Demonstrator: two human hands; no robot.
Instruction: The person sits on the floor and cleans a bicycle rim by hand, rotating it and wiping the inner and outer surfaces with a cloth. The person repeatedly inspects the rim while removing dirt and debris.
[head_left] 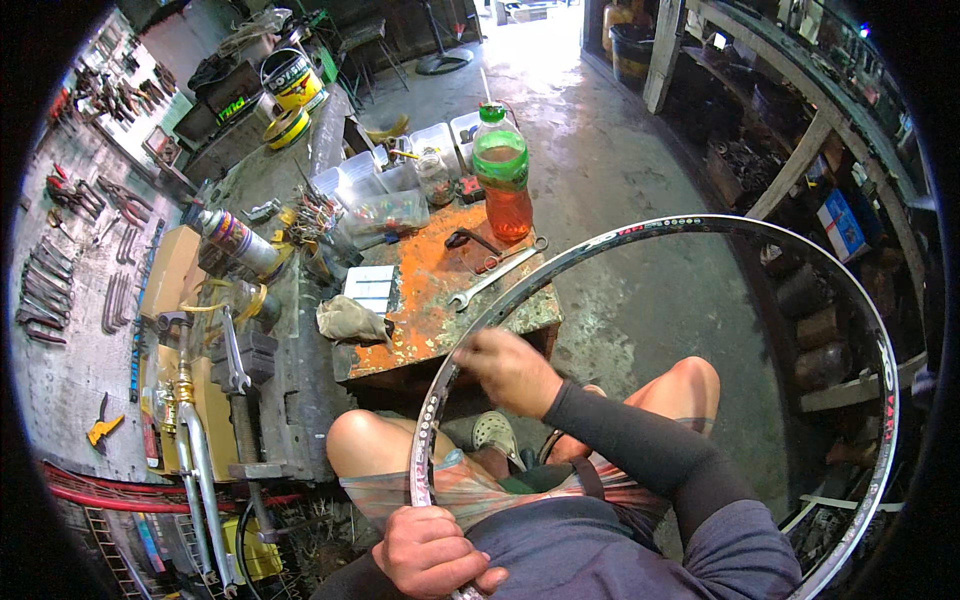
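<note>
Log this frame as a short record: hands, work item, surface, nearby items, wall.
left_hand: wrapped around bicycle rim, lower left
left_hand_point: left hand
right_hand: right hand, fingers at the rim's left side; grip unclear
work_item: bicycle rim, no tire or spokes visible on it
surface: worn orange bench top
on_surface: combination wrench; green-capped bottle with red-orange liquid; crumpled cloth
left_wall: hanging pliers

From my remote seat I see scuffed grey floor (620, 290) to the right of the low orange counter (425, 272), wooden shelving (665, 55) farther right of it, a pale tool wall (60, 400) well to its left, a stool (362, 35) behind it, and a doorway (535, 25) bright with light beyond it.
</note>
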